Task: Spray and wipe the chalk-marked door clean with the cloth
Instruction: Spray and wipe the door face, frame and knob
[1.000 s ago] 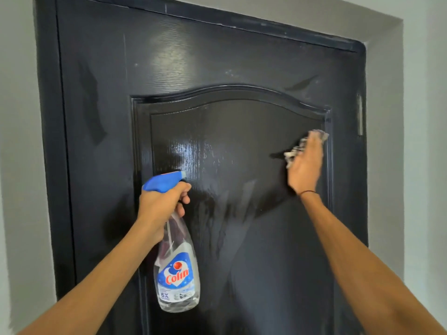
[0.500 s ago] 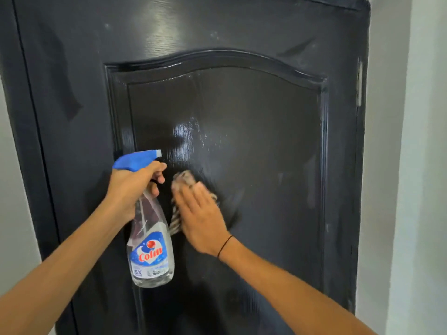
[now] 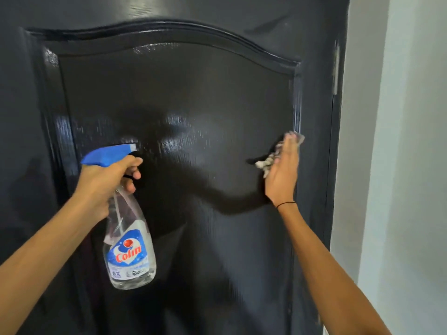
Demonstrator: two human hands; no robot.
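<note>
Head view showed the black door (image 3: 183, 97) filling nearly the whole frame, its raised arched panel glossy and wet across the middle, with a pale wall (image 3: 399, 141) running down the right side. No chalk marks could be made out on the panel. The left hand (image 3: 106, 180) gripped the neck of the spray bottle (image 3: 129, 247), fingers curled round it below the trigger. The bottle's long axis ran close to upright, base tilted slightly down and to the right, its clear body hanging below the hand in front of the panel's left part. Its blue spray head (image 3: 108, 154) sat on top, the nozzle pointing right and toward the door's surface. A blue label reading "Colin" faced the camera. The right hand (image 3: 281, 170) lay flat with straight fingers pointing up, pressing the cloth (image 3: 268, 160) against the door at the panel's right edge. The pale, crumpled cloth showed beyond the fingertips and along the hand's left side. A thin black band (image 3: 285, 204) circled the right wrist.
</note>
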